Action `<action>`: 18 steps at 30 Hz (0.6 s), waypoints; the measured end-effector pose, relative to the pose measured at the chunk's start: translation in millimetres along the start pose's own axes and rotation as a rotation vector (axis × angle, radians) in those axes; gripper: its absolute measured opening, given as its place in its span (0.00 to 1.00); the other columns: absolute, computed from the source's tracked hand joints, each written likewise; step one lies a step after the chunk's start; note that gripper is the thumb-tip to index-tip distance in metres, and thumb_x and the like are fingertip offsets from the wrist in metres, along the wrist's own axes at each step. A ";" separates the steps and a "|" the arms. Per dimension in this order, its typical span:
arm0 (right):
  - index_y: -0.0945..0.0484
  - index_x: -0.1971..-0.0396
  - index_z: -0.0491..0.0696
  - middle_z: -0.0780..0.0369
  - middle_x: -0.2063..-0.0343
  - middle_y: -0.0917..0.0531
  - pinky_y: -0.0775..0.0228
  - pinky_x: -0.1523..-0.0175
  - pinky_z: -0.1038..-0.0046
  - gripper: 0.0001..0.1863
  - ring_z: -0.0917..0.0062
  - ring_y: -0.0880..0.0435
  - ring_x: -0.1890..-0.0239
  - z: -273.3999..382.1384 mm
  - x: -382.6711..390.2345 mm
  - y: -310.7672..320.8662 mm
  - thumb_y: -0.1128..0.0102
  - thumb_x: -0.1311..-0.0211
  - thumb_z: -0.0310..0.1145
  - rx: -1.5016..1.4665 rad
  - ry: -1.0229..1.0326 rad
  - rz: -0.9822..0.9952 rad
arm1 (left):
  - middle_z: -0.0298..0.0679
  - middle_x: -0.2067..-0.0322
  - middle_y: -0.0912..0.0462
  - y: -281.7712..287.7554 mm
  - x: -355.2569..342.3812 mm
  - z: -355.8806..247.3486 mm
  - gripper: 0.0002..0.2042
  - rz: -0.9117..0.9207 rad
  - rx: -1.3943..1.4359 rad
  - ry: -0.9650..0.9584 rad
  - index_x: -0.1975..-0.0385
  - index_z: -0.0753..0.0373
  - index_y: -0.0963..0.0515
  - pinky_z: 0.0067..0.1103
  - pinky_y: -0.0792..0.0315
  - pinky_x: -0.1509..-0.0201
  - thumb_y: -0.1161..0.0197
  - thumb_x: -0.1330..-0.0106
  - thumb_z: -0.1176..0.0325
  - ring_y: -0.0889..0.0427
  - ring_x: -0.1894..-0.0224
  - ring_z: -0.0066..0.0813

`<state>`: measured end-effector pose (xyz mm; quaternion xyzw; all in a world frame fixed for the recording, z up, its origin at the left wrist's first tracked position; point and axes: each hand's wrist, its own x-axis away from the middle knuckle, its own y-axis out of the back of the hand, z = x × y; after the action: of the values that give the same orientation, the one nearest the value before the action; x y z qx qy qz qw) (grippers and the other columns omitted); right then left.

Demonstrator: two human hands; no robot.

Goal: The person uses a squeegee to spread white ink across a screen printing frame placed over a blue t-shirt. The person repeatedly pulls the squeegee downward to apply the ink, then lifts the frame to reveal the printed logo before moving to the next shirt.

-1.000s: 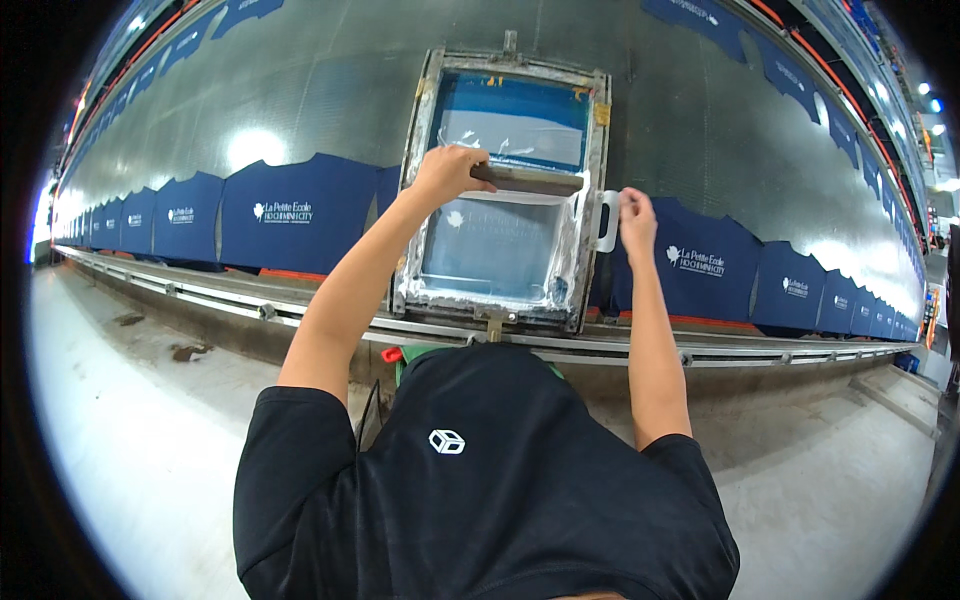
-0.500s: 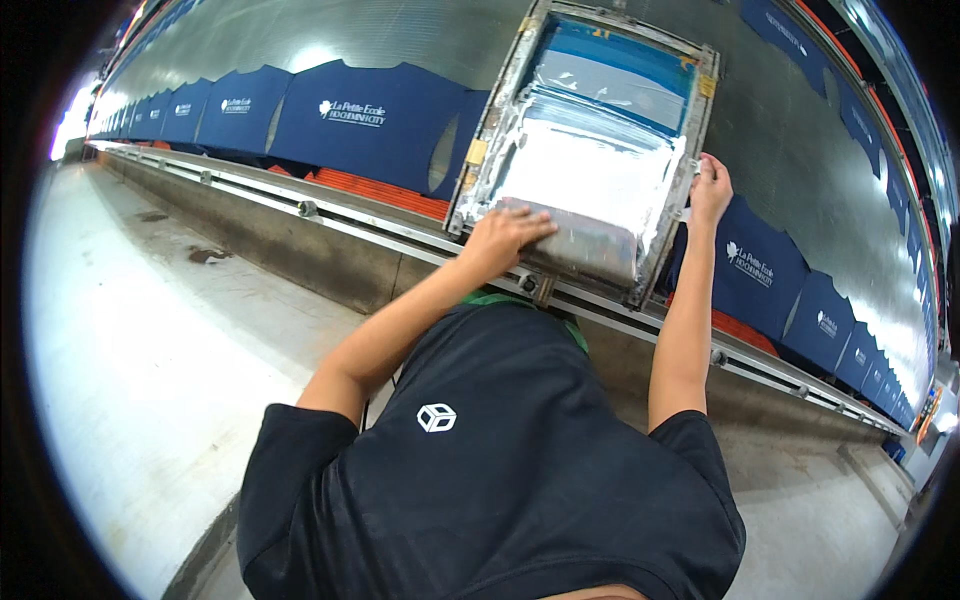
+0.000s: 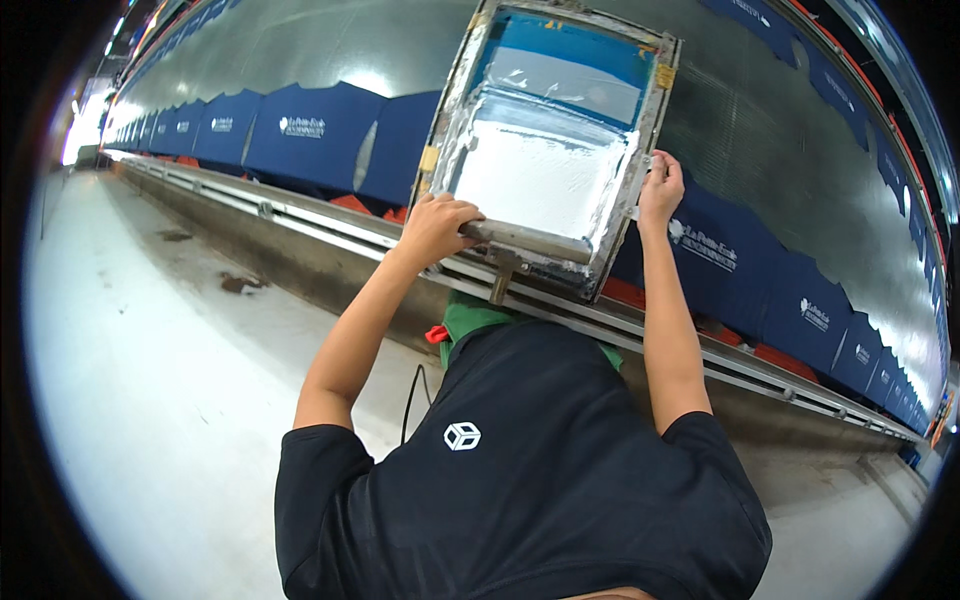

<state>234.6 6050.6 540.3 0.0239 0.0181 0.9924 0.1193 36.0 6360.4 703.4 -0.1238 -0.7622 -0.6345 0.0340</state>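
Observation:
A screen printing frame [image 3: 655, 110] with a blue mesh [image 3: 570, 42] lies tilted over the long table. White ink [image 3: 540, 170] covers the nearer part of its mesh. Across the near end rests a squeegee [image 3: 530, 238]. My left hand [image 3: 436, 230] is closed round the frame's near left corner, its thumb beside the squeegee's left end; whether it also touches the squeegee I cannot tell. On the frame's right side, the fingers of my right hand [image 3: 661, 192] are closed on the rail. The undersides of both grips are hidden.
Dark blue fabric pieces [image 3: 305, 130] with white prints lie in rows along both sides of the shiny table [image 3: 420, 50]. A metal rail [image 3: 340, 232] runs along the near edge, above a concrete ledge [image 3: 330, 265]. Below my left arm hangs a black cable [image 3: 412, 400].
My left hand has moved from the squeegee to the frame's left corner. The squeegee now sits lower against the near end. The frame appears farther left in view, with my right hand still on it.

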 end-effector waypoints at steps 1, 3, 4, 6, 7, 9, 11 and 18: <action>0.15 0.57 0.46 0.68 0.80 0.24 0.37 0.72 0.75 0.12 0.84 0.29 0.79 0.4 2.9 4.8 0.43 0.23 0.38 0.048 -0.008 -0.007 | 0.28 0.52 0.10 -3.4 0.5 -0.5 0.18 -0.071 -0.039 -0.072 0.54 0.50 0.12 0.33 0.27 0.45 0.24 0.48 0.65 0.16 0.49 0.31; 0.15 0.57 0.46 0.66 0.79 0.23 0.36 0.70 0.73 0.13 0.82 0.27 0.78 -1.5 3.8 11.4 0.42 0.23 0.40 0.052 -0.016 -0.011 | 0.29 0.52 0.10 -9.4 -1.8 -3.5 0.18 -0.047 -0.096 -0.099 0.53 0.50 0.12 0.33 0.27 0.45 0.28 0.47 0.69 0.16 0.49 0.32; 0.15 0.57 0.46 0.65 0.77 0.21 0.33 0.69 0.72 0.14 0.80 0.25 0.77 -3.9 3.7 12.6 0.42 0.23 0.41 0.053 -0.020 -0.014 | 0.29 0.52 0.10 -9.4 -0.7 -3.7 0.19 -0.034 -0.128 -0.112 0.53 0.50 0.12 0.33 0.27 0.45 0.29 0.47 0.72 0.16 0.50 0.32; 0.15 0.56 0.47 0.62 0.74 0.18 0.30 0.65 0.71 0.16 0.76 0.21 0.74 -3.9 2.1 7.6 0.43 0.23 0.44 0.131 0.021 -0.049 | 0.32 0.49 0.11 -13.4 5.1 2.5 0.23 -0.006 -0.083 -0.115 0.50 0.52 0.12 0.33 0.27 0.45 0.37 0.46 0.80 0.15 0.48 0.34; 0.15 0.56 0.47 0.61 0.72 0.16 0.28 0.63 0.70 0.16 0.73 0.19 0.72 -5.5 4.0 9.5 0.43 0.23 0.45 0.189 0.042 -0.069 | 0.32 0.49 0.11 -15.7 8.4 -1.3 0.23 -0.025 -0.066 -0.107 0.50 0.52 0.12 0.33 0.27 0.45 0.37 0.46 0.80 0.15 0.48 0.34; 0.15 0.55 0.48 0.59 0.67 0.13 0.26 0.57 0.69 0.18 0.70 0.15 0.66 -6.9 8.9 11.4 0.44 0.22 0.47 0.212 0.007 -0.077 | 0.30 0.50 0.10 -11.9 12.5 -3.3 0.24 -0.039 -0.051 -0.098 0.49 0.49 0.12 0.32 0.27 0.45 0.35 0.47 0.79 0.15 0.48 0.33; 0.15 0.54 0.49 0.56 0.62 0.11 0.23 0.51 0.68 0.19 0.65 0.11 0.58 -4.7 8.5 12.7 0.45 0.22 0.49 0.252 0.002 -0.106 | 0.30 0.51 0.10 0.2 -0.5 -6.0 0.24 -0.069 0.021 -0.088 0.50 0.47 0.12 0.32 0.27 0.45 0.33 0.47 0.78 0.15 0.48 0.33; 0.12 0.50 0.52 0.56 0.51 0.15 0.27 0.41 0.61 0.20 0.58 0.18 0.46 21.5 -11.3 48.1 0.44 0.24 0.51 0.866 0.146 0.154 | 0.40 0.63 0.09 33.2 -140.0 28.8 0.17 0.154 0.024 0.010 0.51 0.48 0.11 0.38 0.19 0.58 0.29 0.41 0.70 0.12 0.61 0.42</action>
<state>235.3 6001.9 563.2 0.0029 0.4384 0.8985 0.0226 182.0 6373.6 700.4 -0.1786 -0.7577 -0.6214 0.0880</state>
